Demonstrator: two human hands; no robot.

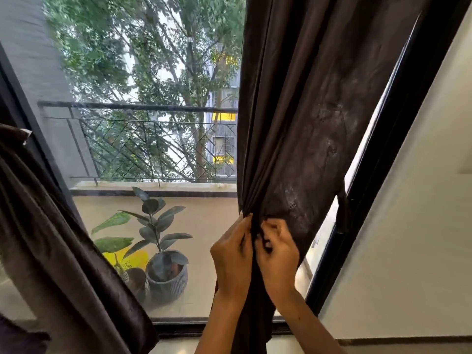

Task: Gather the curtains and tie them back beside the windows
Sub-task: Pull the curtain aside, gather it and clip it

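Both forearms rise from the bottom edge toward the right curtain (293, 111), which serves here as the landmark. The left hand (233, 256) lies against the curtain's left side where the cloth is bunched narrow, back of the hand toward the camera, fingers pointing up and curled onto the folds. The right hand (277, 254) sits on the front of the same bunch, just right of the left hand and nearly touching it, knuckles bent, fingertips pinching a dark strip of cloth at the gather; whether that strip is a tie-back or a fold of the curtain cannot be told. Above the hands the curtain fans out wide and hangs beside the black window frame (378, 195) to its right, and a dark loop (342, 213) hangs at that frame just right of the curtain. Far left of the curtain a second curtain (58, 251) drapes loosely. Behind the glass, left of the right curtain, stand potted plants (163, 259) on a balcony floor, then a metal railing (143, 146), then trees (143, 52)
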